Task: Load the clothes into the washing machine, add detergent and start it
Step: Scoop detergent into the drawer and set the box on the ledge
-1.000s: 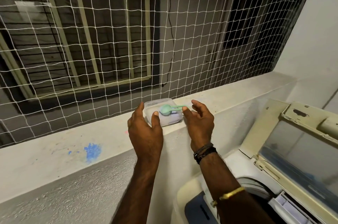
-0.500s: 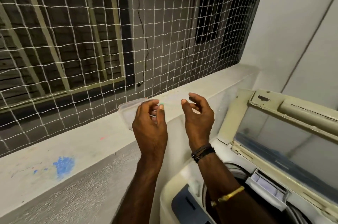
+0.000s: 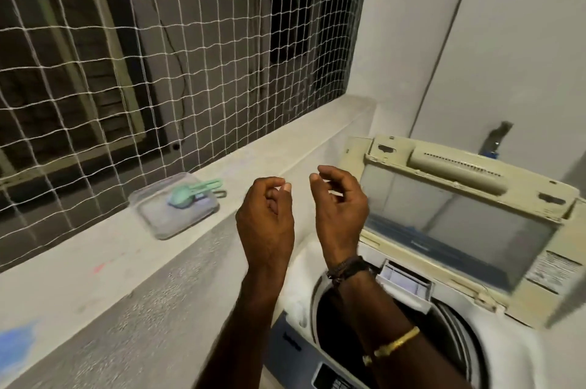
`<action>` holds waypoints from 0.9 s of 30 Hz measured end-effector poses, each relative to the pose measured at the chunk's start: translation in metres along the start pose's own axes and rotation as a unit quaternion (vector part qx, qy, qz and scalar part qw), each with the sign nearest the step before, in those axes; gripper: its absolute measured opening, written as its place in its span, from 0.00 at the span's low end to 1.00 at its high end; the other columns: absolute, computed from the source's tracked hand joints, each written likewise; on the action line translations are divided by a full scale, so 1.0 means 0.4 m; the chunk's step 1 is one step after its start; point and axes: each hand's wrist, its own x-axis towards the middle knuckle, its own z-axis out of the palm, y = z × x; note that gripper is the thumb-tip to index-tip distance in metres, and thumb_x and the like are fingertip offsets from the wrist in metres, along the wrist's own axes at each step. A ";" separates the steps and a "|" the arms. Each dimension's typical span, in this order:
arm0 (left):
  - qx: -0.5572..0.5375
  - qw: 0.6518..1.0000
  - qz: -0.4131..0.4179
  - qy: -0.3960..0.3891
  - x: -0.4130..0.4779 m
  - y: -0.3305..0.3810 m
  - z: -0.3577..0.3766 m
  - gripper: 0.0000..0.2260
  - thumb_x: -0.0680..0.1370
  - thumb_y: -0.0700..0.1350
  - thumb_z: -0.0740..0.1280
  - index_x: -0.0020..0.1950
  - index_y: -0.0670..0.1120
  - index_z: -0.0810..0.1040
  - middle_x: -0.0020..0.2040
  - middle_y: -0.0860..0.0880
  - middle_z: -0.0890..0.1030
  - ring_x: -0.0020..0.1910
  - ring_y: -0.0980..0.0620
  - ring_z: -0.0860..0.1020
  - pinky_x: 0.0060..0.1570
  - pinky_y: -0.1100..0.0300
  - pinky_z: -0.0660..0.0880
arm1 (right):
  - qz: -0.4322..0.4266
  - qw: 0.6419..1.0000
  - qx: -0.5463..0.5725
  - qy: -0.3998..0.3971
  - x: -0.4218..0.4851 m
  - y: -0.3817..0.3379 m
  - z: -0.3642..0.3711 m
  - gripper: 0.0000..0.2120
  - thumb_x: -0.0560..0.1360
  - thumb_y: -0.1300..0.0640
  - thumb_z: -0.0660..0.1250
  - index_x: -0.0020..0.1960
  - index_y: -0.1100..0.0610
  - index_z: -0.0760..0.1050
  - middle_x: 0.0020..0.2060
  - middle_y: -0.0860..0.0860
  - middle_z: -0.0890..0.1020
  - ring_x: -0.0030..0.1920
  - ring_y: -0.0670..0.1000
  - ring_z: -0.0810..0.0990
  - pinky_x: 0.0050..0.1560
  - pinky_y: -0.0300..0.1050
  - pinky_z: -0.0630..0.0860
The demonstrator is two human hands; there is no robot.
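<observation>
Illumination dim and even; darkness beyond the net (image 3: 190, 55). Motion blur softens the whole frame, strongest at the right edge. Wide-angle distortion curves lines near borders.

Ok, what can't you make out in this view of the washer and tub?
Head view only.
Drum: dark, partly behind the right forearm; load unseen.
Panel: cut off by the bottom edge.
Tub: cloudy lid and blur hide its contents.
Sticker: print too small.
</observation>
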 end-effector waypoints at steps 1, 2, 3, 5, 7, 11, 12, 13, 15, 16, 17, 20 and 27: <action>-0.004 1.000 0.000 -0.008 -0.004 0.001 0.011 0.05 0.80 0.50 0.67 0.52 0.51 0.79 0.45 0.56 0.82 0.43 0.58 0.80 0.46 0.56 0.80 | 0.000 1.000 -0.005 0.006 0.003 0.004 -0.011 0.09 0.76 0.54 0.72 0.56 0.54 0.81 0.50 0.47 0.83 0.49 0.44 0.81 0.43 0.31 0.78; -0.008 1.000 0.002 -0.016 -0.009 0.003 0.023 0.05 0.80 0.50 0.67 0.51 0.51 0.80 0.45 0.56 0.83 0.43 0.58 0.80 0.46 0.56 0.80 | 0.000 1.000 -0.009 0.014 0.007 0.008 -0.024 0.09 0.76 0.54 0.72 0.56 0.54 0.82 0.50 0.47 0.83 0.48 0.44 0.81 0.43 0.31 0.77; -0.011 1.000 0.004 -0.025 -0.012 0.004 0.033 0.05 0.80 0.50 0.67 0.51 0.51 0.80 0.46 0.56 0.83 0.43 0.58 0.80 0.46 0.56 0.80 | 0.000 1.000 -0.013 0.021 0.009 0.012 -0.036 0.09 0.76 0.55 0.72 0.56 0.54 0.82 0.49 0.46 0.83 0.48 0.44 0.81 0.43 0.31 0.77; -0.018 0.999 0.004 -0.045 -0.020 0.007 0.057 0.05 0.80 0.49 0.67 0.52 0.50 0.80 0.46 0.55 0.83 0.44 0.58 0.80 0.47 0.59 0.80 | 0.002 0.999 -0.017 0.036 0.014 0.017 -0.060 0.08 0.76 0.55 0.73 0.55 0.53 0.82 0.49 0.47 0.83 0.48 0.44 0.81 0.43 0.31 0.77; -0.024 0.998 0.000 -0.065 -0.027 0.008 0.080 0.05 0.80 0.49 0.67 0.52 0.51 0.80 0.47 0.56 0.83 0.44 0.59 0.80 0.46 0.64 0.79 | 0.006 0.999 -0.020 0.049 0.019 0.023 -0.081 0.07 0.76 0.56 0.73 0.54 0.52 0.82 0.49 0.48 0.83 0.47 0.44 0.81 0.43 0.32 0.77; -0.035 0.994 -0.008 -0.106 -0.044 0.010 0.128 0.04 0.79 0.50 0.68 0.52 0.52 0.79 0.46 0.58 0.82 0.43 0.65 0.79 0.44 0.72 0.75 | 0.016 0.996 -0.037 0.081 0.025 0.040 -0.123 0.07 0.76 0.57 0.73 0.53 0.54 0.82 0.48 0.49 0.83 0.46 0.46 0.81 0.43 0.35 0.78; -0.043 0.992 -0.008 -0.118 -0.050 0.013 0.140 0.04 0.79 0.49 0.68 0.52 0.51 0.80 0.47 0.57 0.82 0.44 0.64 0.79 0.44 0.73 0.74 | 0.014 0.995 -0.042 0.090 0.025 0.045 -0.135 0.07 0.76 0.57 0.73 0.53 0.55 0.82 0.48 0.50 0.83 0.46 0.46 0.81 0.44 0.35 0.78; -0.050 0.990 -0.008 -0.130 -0.056 0.016 0.150 0.05 0.80 0.49 0.68 0.52 0.50 0.80 0.47 0.56 0.83 0.44 0.62 0.80 0.44 0.74 0.74 | 0.015 0.994 -0.045 0.099 0.026 0.051 -0.145 0.07 0.76 0.57 0.73 0.53 0.55 0.82 0.48 0.50 0.83 0.46 0.46 0.81 0.44 0.35 0.78; -0.060 0.986 -0.010 -0.153 -0.067 0.022 0.172 0.06 0.80 0.48 0.68 0.53 0.49 0.80 0.47 0.54 0.83 0.44 0.59 0.80 0.44 0.74 0.74 | 0.017 0.992 -0.054 0.116 0.030 0.060 -0.168 0.07 0.76 0.56 0.73 0.53 0.55 0.82 0.48 0.50 0.83 0.46 0.45 0.82 0.45 0.35 0.78; -0.064 0.984 -0.012 -0.163 -0.072 0.024 0.181 0.06 0.80 0.48 0.68 0.53 0.48 0.80 0.48 0.54 0.83 0.44 0.59 0.80 0.43 0.75 0.74 | 0.016 0.990 -0.061 0.124 0.031 0.064 -0.177 0.07 0.76 0.56 0.73 0.53 0.54 0.82 0.48 0.50 0.83 0.46 0.45 0.82 0.45 0.34 0.78; -0.068 0.982 -0.014 -0.176 -0.077 0.025 0.192 0.06 0.80 0.48 0.68 0.53 0.48 0.80 0.48 0.54 0.83 0.44 0.59 0.80 0.43 0.76 0.74 | 0.014 0.988 -0.070 0.134 0.032 0.069 -0.188 0.07 0.76 0.55 0.73 0.53 0.54 0.82 0.48 0.50 0.83 0.46 0.45 0.82 0.45 0.34 0.78; -0.086 0.974 -0.013 -0.208 -0.091 0.025 0.224 0.05 0.79 0.48 0.68 0.53 0.49 0.80 0.47 0.54 0.83 0.43 0.61 0.80 0.42 0.76 0.73 | 0.010 0.982 -0.087 0.167 0.035 0.074 -0.217 0.07 0.76 0.55 0.73 0.53 0.54 0.82 0.48 0.49 0.83 0.47 0.46 0.82 0.44 0.34 0.78; -0.117 0.960 -0.004 -0.256 -0.122 0.027 0.281 0.05 0.79 0.49 0.68 0.52 0.50 0.80 0.47 0.55 0.83 0.44 0.60 0.80 0.44 0.72 0.76 | 0.006 0.969 -0.120 0.216 0.033 0.089 -0.268 0.06 0.76 0.55 0.73 0.52 0.54 0.82 0.48 0.48 0.83 0.46 0.45 0.82 0.43 0.32 0.76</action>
